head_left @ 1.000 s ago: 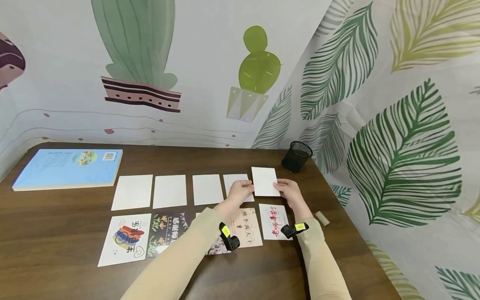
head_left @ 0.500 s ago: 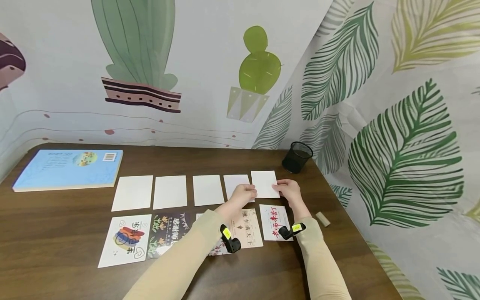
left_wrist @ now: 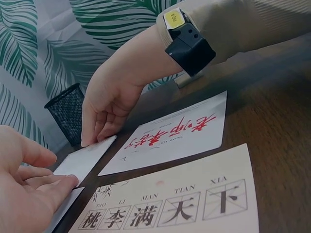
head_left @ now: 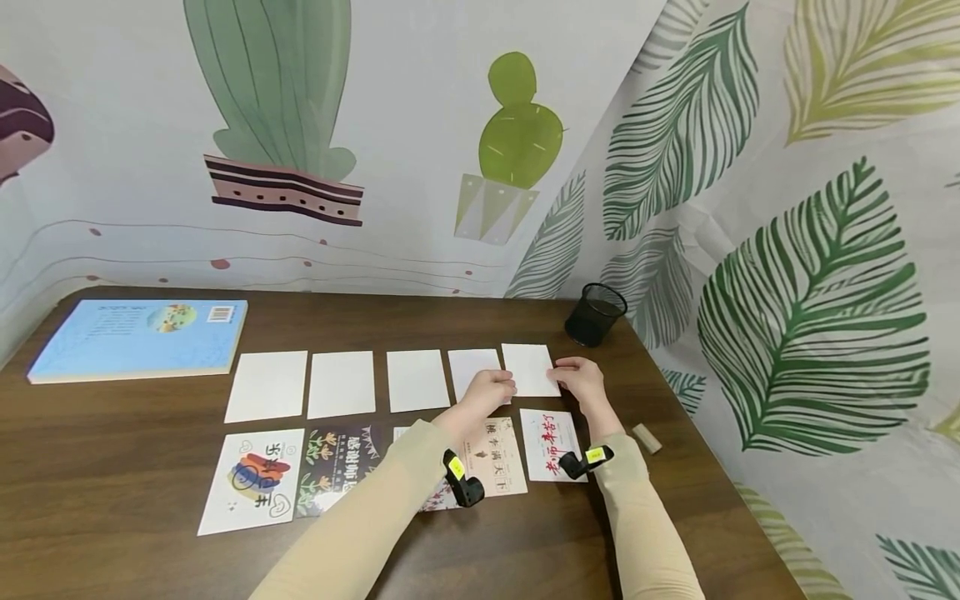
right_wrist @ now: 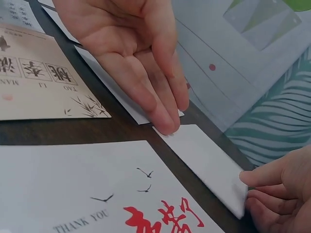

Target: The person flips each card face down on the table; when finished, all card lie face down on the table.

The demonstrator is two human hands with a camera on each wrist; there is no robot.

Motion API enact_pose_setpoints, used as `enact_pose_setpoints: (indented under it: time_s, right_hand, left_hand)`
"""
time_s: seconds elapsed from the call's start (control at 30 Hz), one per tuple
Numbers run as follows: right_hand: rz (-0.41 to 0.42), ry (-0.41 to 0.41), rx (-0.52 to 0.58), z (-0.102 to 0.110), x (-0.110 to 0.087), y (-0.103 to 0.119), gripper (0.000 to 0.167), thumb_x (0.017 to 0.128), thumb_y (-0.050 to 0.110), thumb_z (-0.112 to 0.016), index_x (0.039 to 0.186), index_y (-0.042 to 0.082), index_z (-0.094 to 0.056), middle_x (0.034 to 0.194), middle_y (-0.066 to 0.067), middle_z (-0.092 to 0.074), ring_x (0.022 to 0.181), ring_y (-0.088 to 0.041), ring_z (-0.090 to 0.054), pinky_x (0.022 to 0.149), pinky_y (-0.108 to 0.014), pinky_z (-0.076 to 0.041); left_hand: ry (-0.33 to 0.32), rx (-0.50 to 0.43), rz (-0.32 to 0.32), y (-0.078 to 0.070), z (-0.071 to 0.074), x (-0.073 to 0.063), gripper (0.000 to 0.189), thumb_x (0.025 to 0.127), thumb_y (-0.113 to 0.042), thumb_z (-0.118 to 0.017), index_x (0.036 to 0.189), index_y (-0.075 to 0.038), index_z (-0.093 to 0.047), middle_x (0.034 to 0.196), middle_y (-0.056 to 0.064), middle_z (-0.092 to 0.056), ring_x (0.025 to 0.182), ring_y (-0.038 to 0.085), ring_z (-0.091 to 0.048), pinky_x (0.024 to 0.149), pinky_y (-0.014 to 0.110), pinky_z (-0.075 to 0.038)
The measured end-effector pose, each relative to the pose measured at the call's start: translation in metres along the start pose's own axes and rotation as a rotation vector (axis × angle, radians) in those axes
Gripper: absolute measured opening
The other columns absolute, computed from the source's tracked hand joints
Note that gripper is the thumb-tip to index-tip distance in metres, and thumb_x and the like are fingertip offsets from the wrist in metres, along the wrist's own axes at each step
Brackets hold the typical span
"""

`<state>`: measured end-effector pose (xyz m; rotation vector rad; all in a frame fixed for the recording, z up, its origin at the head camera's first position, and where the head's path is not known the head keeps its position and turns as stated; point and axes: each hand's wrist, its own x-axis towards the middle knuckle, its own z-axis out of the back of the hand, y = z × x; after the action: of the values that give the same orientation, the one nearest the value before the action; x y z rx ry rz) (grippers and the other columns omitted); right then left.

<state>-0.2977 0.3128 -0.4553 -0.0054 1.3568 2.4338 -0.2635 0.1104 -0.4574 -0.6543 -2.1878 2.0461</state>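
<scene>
Sitting at the right end of the back row, the fifth white card (head_left: 527,371) is pinched at its right edge by the right hand (head_left: 583,382), while its left edge is just touched by the nearly straight fingers of the left hand (head_left: 483,393). Four other white cards (head_left: 417,380) are already set out beside it on the counter (head_left: 112,467), with five printed cards (head_left: 251,481) laid in front. Only this card seems left to be let go.
</scene>
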Motion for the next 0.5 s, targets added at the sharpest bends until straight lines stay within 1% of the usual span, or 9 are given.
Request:
enact_pose_setpoints:
  time_s: [0.17, 0.23, 0.33, 0.43, 0.5]
  right_hand:
    - [0.035, -0.018, -0.016, -0.001, -0.001, 0.000, 0.034, 0.088, 0.012, -0.070, 0.118, -0.004, -0.064, 0.113, -0.021, -0.068, 0.085, -0.016, -0.064, 0.079, -0.027, -0.054]
    - [0.056, -0.033, -0.010, -0.002, -0.002, 0.002, 0.034, 0.088, 0.011, -0.069, 0.118, -0.004, -0.064, 0.112, -0.022, -0.068, 0.086, -0.018, -0.065, 0.079, -0.027, -0.054]
    - [0.093, -0.054, 0.018, -0.005, -0.006, 0.008, 0.033, 0.089, 0.009, -0.068, 0.118, -0.004, -0.064, 0.112, -0.023, -0.067, 0.090, -0.022, -0.065, 0.083, -0.031, -0.055]
    - [0.132, -0.048, 0.057, -0.009, -0.011, 0.018, 0.032, 0.089, 0.009, -0.068, 0.118, -0.004, -0.064, 0.110, -0.022, -0.068, 0.092, -0.021, -0.064, 0.085, -0.032, -0.055]
    - [0.153, -0.024, 0.095, -0.013, -0.015, 0.026, 0.031, 0.088, 0.007, -0.069, 0.117, -0.005, -0.064, 0.108, -0.020, -0.069, 0.090, -0.018, -0.064, 0.082, -0.029, -0.054]
  left_hand:
    - [0.002, -0.012, 0.014, -0.001, 0.001, 0.001, 0.044, 0.097, -0.005, -0.050, 0.139, 0.008, -0.045, 0.136, 0.022, -0.055, 0.127, 0.033, -0.054, 0.109, 0.040, -0.043]
    - [0.012, -0.020, 0.016, -0.002, 0.001, 0.001, 0.042, 0.098, -0.006, -0.050, 0.138, 0.007, -0.047, 0.134, 0.021, -0.057, 0.126, 0.031, -0.056, 0.108, 0.039, -0.044]
    - [0.024, -0.042, 0.007, -0.007, 0.004, 0.001, 0.037, 0.099, -0.004, -0.051, 0.133, 0.008, -0.053, 0.129, 0.023, -0.062, 0.121, 0.030, -0.061, 0.104, 0.036, -0.048]
    - [0.038, -0.059, -0.020, -0.013, 0.013, -0.002, 0.034, 0.096, 0.000, -0.054, 0.128, 0.011, -0.057, 0.124, 0.027, -0.064, 0.114, 0.030, -0.065, 0.098, 0.033, -0.052]
    - [0.046, -0.045, -0.033, -0.016, 0.024, -0.006, 0.033, 0.095, 0.001, -0.056, 0.126, 0.012, -0.058, 0.121, 0.028, -0.064, 0.111, 0.030, -0.067, 0.095, 0.032, -0.054]
